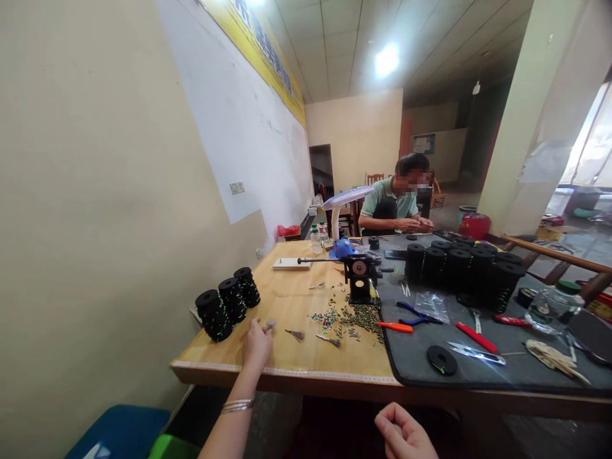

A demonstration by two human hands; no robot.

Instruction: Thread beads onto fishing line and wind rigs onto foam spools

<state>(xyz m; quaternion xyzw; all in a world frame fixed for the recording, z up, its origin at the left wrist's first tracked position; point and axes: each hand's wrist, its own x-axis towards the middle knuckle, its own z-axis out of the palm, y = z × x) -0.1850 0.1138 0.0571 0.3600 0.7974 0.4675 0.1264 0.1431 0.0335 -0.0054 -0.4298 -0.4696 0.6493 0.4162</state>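
Observation:
My left hand (pixel 257 345) reaches onto the wooden table (pixel 296 306), its fingers pinched on a small grey piece (pixel 270 324) at the fingertips. Just left of it lie three black spools (pixel 228 302) with green specks. My right hand (pixel 404 433) hangs below the table's front edge with its fingers curled; what it holds, if anything, is hidden. A heap of small coloured beads (pixel 325 317) and bronze pieces (pixel 364 315) lies in the table's middle, in front of a small black winding device (pixel 359 278).
A dark mat (pixel 502 373) on the right bears pliers (pixel 415 313), red-handled tools (pixel 475 336), scissors (pixel 475 352), a flat black disc (pixel 441 359) and several black spools (pixel 461 262). A person (pixel 396 205) sits working at the far end by a desk lamp (pixel 345 199). Wall close on the left.

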